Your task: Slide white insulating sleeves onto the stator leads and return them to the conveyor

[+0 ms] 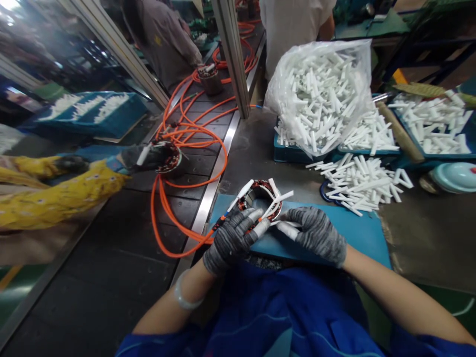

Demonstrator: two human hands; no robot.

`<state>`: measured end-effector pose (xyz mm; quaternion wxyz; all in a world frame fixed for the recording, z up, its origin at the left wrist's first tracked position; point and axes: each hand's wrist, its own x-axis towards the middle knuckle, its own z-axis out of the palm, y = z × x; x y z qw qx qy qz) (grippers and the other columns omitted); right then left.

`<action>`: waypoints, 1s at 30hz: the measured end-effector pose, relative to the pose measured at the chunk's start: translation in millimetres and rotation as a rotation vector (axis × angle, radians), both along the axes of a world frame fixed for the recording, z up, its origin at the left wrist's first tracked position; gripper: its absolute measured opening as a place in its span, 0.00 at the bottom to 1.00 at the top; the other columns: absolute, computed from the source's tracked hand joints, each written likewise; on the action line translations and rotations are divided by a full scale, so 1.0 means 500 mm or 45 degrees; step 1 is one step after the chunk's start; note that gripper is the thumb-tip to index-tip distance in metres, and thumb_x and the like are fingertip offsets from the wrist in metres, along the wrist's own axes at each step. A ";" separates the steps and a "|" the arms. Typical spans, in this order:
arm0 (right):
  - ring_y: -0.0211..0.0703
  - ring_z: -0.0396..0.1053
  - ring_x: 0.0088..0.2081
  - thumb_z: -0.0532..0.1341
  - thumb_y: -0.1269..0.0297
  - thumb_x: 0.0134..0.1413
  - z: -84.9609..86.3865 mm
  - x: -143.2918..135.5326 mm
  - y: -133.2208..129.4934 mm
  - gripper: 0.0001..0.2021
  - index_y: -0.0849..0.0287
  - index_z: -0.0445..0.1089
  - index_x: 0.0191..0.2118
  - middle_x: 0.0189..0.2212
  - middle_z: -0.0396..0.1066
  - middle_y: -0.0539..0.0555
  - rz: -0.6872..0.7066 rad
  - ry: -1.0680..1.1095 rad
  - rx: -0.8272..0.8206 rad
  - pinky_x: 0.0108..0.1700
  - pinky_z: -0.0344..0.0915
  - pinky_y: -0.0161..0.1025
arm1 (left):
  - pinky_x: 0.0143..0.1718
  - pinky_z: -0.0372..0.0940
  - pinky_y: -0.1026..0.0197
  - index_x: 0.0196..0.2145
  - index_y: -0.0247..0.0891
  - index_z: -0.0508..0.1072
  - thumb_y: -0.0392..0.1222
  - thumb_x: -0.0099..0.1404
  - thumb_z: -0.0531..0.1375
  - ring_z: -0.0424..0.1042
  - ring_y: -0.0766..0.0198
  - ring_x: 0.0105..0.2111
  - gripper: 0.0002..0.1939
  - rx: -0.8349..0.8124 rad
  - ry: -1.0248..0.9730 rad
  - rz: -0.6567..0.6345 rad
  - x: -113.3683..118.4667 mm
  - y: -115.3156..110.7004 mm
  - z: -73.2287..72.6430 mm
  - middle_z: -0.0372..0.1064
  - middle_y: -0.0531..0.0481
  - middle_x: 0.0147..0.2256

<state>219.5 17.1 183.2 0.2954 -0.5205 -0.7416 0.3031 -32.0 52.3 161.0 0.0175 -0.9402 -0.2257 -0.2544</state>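
A motor stator with copper windings stands on the blue mat in front of me. Several white sleeves stick out from its top, and orange cable runs off its left side. My left hand, in a grey glove with pale fingertips, is closed at the near left side, pinching a lead wire that ends in a white sleeve. At the near right, my gloved right hand has its thumb and fingers closed around a thin white sleeve, partly hidden by the fingers.
Loose white sleeves lie in a heap at the right, before a full plastic bag and blue bins. A lidded cup stands far right. Left, a conveyor carries other stators and orange cables; a co-worker's gloved hand touches one.
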 end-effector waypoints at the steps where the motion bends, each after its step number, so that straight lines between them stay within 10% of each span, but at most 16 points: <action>1: 0.43 0.75 0.32 0.58 0.57 0.68 0.002 -0.001 0.002 0.13 0.53 0.80 0.45 0.33 0.79 0.52 0.035 -0.148 0.106 0.36 0.66 0.39 | 0.59 0.69 0.45 0.56 0.36 0.73 0.30 0.73 0.52 0.71 0.54 0.58 0.18 -0.003 0.030 -0.001 0.000 0.002 0.004 0.74 0.40 0.54; 6: 0.46 0.68 0.29 0.56 0.57 0.70 -0.021 0.011 -0.006 0.14 0.57 0.77 0.45 0.28 0.74 0.55 0.074 -0.648 0.673 0.33 0.58 0.41 | 0.58 0.70 0.48 0.55 0.36 0.74 0.30 0.73 0.52 0.72 0.55 0.56 0.17 -0.005 -0.010 0.004 0.003 0.006 0.008 0.75 0.39 0.52; 11: 0.45 0.72 0.32 0.60 0.68 0.67 -0.035 0.026 -0.022 0.08 0.58 0.76 0.45 0.30 0.76 0.55 -0.044 -0.582 0.951 0.36 0.63 0.41 | 0.56 0.72 0.49 0.54 0.35 0.74 0.31 0.74 0.54 0.72 0.54 0.55 0.15 -0.005 -0.063 0.014 0.008 0.006 -0.007 0.75 0.39 0.51; 19: 0.37 0.62 0.15 0.49 0.36 0.68 -0.029 -0.031 0.018 0.30 0.58 0.73 0.35 0.15 0.67 0.46 0.088 0.608 -0.972 0.24 0.62 0.35 | 0.61 0.66 0.42 0.53 0.36 0.74 0.32 0.73 0.54 0.74 0.55 0.52 0.14 0.090 -0.075 -0.029 0.015 0.016 -0.007 0.76 0.41 0.49; 30: 0.41 0.70 0.29 0.55 0.36 0.64 -0.118 0.084 -0.063 0.29 0.60 0.77 0.42 0.30 0.76 0.54 -0.417 0.620 -0.749 0.37 0.67 0.39 | 0.69 0.57 0.44 0.60 0.32 0.69 0.46 0.71 0.61 0.69 0.49 0.60 0.24 -0.409 0.271 0.133 0.028 0.051 0.009 0.71 0.37 0.57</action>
